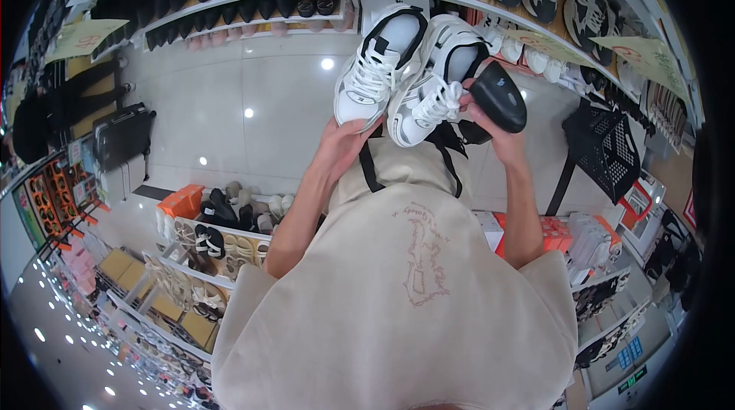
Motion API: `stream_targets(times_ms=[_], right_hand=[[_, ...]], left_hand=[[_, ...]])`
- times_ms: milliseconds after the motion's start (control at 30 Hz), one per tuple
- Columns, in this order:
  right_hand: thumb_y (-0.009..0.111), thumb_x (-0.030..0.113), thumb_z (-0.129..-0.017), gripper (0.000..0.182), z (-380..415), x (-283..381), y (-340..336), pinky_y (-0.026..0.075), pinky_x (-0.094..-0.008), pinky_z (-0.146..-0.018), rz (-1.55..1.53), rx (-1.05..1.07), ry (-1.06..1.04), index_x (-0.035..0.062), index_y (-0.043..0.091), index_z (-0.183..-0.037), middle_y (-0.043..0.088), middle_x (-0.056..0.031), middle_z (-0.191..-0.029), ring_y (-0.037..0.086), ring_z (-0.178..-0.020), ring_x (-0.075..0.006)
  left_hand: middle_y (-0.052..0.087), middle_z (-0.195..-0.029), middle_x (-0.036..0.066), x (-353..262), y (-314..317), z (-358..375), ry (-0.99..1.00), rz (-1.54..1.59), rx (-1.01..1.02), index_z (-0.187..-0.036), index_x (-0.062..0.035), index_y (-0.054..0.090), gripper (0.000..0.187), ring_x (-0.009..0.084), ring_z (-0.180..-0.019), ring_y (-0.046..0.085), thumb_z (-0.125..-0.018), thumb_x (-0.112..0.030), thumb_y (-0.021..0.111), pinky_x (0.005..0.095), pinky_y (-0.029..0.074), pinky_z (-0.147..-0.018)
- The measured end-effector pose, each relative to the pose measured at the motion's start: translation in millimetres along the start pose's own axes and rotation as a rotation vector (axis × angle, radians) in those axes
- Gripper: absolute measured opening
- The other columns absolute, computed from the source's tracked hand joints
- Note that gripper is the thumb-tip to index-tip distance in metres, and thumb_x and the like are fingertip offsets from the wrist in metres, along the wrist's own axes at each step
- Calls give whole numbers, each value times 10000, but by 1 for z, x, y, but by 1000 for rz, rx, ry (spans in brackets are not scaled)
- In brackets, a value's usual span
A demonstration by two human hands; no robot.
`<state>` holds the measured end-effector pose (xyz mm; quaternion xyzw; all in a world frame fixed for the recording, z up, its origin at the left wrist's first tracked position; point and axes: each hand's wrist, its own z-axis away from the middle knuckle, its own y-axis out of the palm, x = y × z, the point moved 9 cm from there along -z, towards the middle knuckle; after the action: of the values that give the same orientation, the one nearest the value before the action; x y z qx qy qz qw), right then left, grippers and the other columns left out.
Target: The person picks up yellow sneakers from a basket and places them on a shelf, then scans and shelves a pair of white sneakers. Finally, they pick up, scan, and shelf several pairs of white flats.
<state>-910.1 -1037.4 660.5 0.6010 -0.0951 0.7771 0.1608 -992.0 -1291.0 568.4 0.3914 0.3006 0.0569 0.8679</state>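
White sneakers, black-lined collars, grey trim, held up between both hands. Left hand pinches one toe; right hand, beside the sneakers, grips a black oval thing.

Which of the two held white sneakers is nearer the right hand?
The sneaker on the picture's right: its laces lie right by the right hand. The other sneaker, on the left, has its toe at the left hand.

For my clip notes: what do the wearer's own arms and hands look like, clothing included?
The left hand and right hand appear ungloved, with bare wrists and forearms. The short sleeves belong to a beige T-shirt with a reddish-brown line print on its front.
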Motion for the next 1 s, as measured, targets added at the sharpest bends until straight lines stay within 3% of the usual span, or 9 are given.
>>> stream_targets(times_ms=[100, 167, 300, 600, 733, 800, 867, 1000], right_hand=[[692, 74, -900, 359, 5, 4, 3, 510, -364, -903, -26, -33, -36, -26, 632, -1239, 694, -85, -1061, 662, -977, -195], [694, 85, -892, 350, 5, -1, 2, 501, -363, -893, -46, -50, -52, -25, 640, -1220, 690, -91, -1071, 658, -962, -197], [679, 77, -892, 320, 5, -3, 1, 503, -366, -881, -32, -70, -50, -24, 645, -1193, 689, -98, -1070, 651, -934, -197], [702, 106, -917, 339, 9, -10, 14, 513, -332, -877, 25, -8, -4, 6, 647, -1236, 708, -62, -1042, 664, -950, -159], [704, 57, -921, 366, 7, -1, 31, 511, -332, -943, 28, 63, -35, 8, 631, -1277, 724, -78, -1104, 652, -1068, -155], [729, 52, -905, 347, 6, -4, 34, 511, -313, -928, 6, 34, -35, 19, 646, -1240, 731, -62, -1101, 659, -1053, -140], [758, 50, -885, 358, 5, -2, 42, 514, -296, -914, -28, 40, -17, 29, 650, -1225, 742, -48, -1101, 672, -1026, -125], [760, 48, -881, 381, 4, -3, 47, 519, -298, -911, 25, 59, -47, 27, 641, -1241, 745, -56, -1099, 678, -1018, -127]], left_hand=[[480, -1485, 159, -2, -3, 1, -3, -23, 42, -1497, 20, 325, 769, 295, -1397, 454, -850, -114, 718, 511, 281, -1238], [502, -1450, 123, 2, 1, 1, -47, 141, 120, -1491, -5, 328, 744, 270, -1382, 458, -850, -33, 705, 505, 264, -1246], [486, -1476, 120, 0, -1, 3, -15, 118, 106, -1500, -32, 333, 749, 265, -1409, 435, -851, -42, 707, 510, 264, -1242], [462, -1515, 134, -5, 6, 7, -64, 113, 210, -1502, -42, 349, 797, 262, -1434, 417, -811, -55, 745, 393, 292, -1231], [486, -1488, 115, 10, -18, 5, -94, 50, 135, -1496, -39, 359, 841, 251, -1400, 450, -769, -31, 781, 404, 298, -1226], [493, -1479, 109, 14, -26, 3, -114, 36, 123, -1493, -39, 363, 845, 248, -1389, 458, -761, -21, 785, 405, 298, -1225], [473, -1503, 124, 14, -24, 5, -117, -59, 189, -1504, -32, 337, 839, 271, -1415, 434, -796, -104, 779, 448, 233, -1263], [476, -1496, 121, 10, -16, 10, -150, -67, 202, -1508, -49, 343, 821, 284, -1409, 439, -801, -89, 759, 547, 251, -1241]])
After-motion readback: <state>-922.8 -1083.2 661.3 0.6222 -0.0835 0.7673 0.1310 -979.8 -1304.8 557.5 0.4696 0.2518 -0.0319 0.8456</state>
